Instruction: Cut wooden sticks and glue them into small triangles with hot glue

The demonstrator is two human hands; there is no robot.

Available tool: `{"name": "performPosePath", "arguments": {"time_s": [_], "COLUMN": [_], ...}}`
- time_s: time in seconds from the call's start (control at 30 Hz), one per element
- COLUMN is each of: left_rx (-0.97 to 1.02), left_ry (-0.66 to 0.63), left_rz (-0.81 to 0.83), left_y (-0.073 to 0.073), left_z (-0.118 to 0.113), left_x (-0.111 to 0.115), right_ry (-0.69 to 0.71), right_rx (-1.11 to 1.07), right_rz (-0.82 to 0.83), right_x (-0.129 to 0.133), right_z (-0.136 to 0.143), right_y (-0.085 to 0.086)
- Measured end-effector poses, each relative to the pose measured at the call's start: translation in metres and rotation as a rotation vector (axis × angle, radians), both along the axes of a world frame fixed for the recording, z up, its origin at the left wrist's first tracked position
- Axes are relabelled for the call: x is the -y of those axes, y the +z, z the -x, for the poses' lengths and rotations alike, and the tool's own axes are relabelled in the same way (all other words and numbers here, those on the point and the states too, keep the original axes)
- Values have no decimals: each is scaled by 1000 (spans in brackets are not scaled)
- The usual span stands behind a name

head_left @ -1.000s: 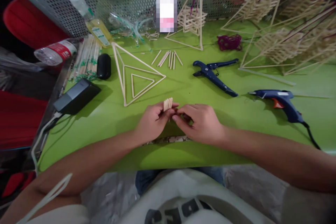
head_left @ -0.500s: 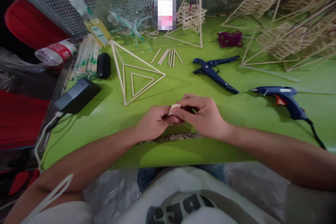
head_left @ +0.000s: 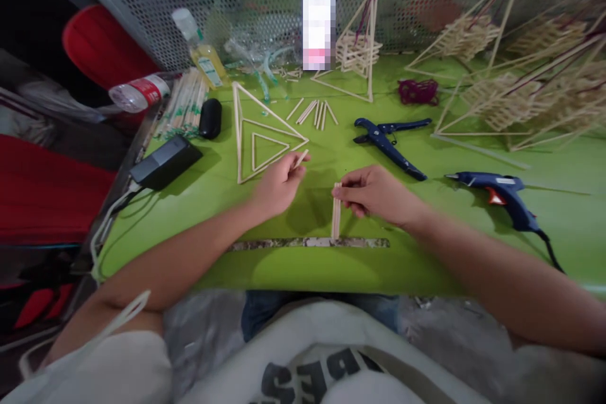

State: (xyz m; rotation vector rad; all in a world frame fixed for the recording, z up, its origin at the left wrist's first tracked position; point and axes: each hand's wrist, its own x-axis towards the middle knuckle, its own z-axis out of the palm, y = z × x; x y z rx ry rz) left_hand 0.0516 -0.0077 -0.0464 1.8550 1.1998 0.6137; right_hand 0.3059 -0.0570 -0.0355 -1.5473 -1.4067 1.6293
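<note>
My left hand [head_left: 279,186] is closed around a short wooden stick [head_left: 302,158] whose end pokes out past the thumb; whether more sticks lie in the palm I cannot tell. Between thumb and fingers, my right hand [head_left: 376,194] pinches a small bundle of wooden sticks [head_left: 336,219], held roughly upright with the lower ends near a mottled strip [head_left: 284,243] along the table's front. Just beyond my left hand lies a triangular stick frame [head_left: 238,139], with a smaller stick triangle [head_left: 253,151] inside it. Several loose short sticks [head_left: 320,115] are spread farther back.
Blue cutters [head_left: 391,146] and a corded glue gun [head_left: 509,189] lie to the right. Purple string [head_left: 418,92] and stick pyramids [head_left: 516,95] are behind them. Leftward are a black adapter [head_left: 165,163], a dark case [head_left: 210,118], wrapped sticks [head_left: 182,107] and a bottle [head_left: 208,63].
My hands were together on one bundle of sticks and have moved apart. Sticks are now in each hand, the right hand's bundle pointing down. The view has shifted slightly left.
</note>
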Motion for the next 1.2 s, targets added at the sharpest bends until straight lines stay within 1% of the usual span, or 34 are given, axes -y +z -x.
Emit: {"name": "performPosePath", "arguments": {"time_s": [0.07, 0.13, 0.2, 0.27, 0.3, 0.4, 0.47, 0.53, 0.63, 0.7, 0.77, 0.8, 0.87, 0.9, 0.97, 1.0, 1.07, 1.13, 1.2], "left_rx": [-94, -231, -415, -602, -664, -757, -800, -824, -825, -767, -603, -500, -328, -245, 0, 97, 202, 218, 218], "left_ry": [-9, -65, -153, -236, -247, -256, -252, -241, -244, -266, -270, -247, -198, -190, -187, -165, -118, -77, -58], "left_rz": [-35, -72, -138, -223, -256, -342, -389, -435, -499, -547, -559, -498, -233, -98, 141, 215, 284, 284, 268], "left_y": [7, 12, 13, 11, 9, 2, 0, 0, 7, 13, 17, 18, 17, 15, 8, 4, -4, -11, -16], "left_z": [-9, -21, -35, -52, -62, -90, -103, -110, -105, -94, -77, -68, -49, -40, -26, -21, -16, -16, -16], "left_x": [-4, -10, -18, -30, -36, -56, -65, -71, -72, -64, -47, -37, -13, -3, 14, 19, 23, 23, 21], "right_ry": [49, 86, 115, 122, 123, 125, 135, 141, 141, 141, 151, 152, 137, 118, 69, 49, 22, 13, -3], "right_rx": [151, 256, 280, 275, 274, 264, 248, 233, 226, 223, 187, 149, 53, 9, -45, -55, -62, -47, 29], "right_rz": [-32, -56, -80, -101, -109, -141, -178, -198, -182, -162, -146, -148, -177, -200, -241, -249, -243, -247, -312], "right_x": [-1, -3, -4, -4, -3, -2, -1, -2, -2, -2, -2, -2, -4, -5, -7, -9, -11, -12, -13], "right_z": [4, 7, 8, 9, 8, 7, 6, 6, 5, 4, 3, 2, 3, 4, 6, 8, 11, 15, 19], "right_y": [-2, -2, -2, -3, -3, -6, -7, -9, -8, -7, -6, -7, -9, -12, -16, -19, -22, -22, -21]}}
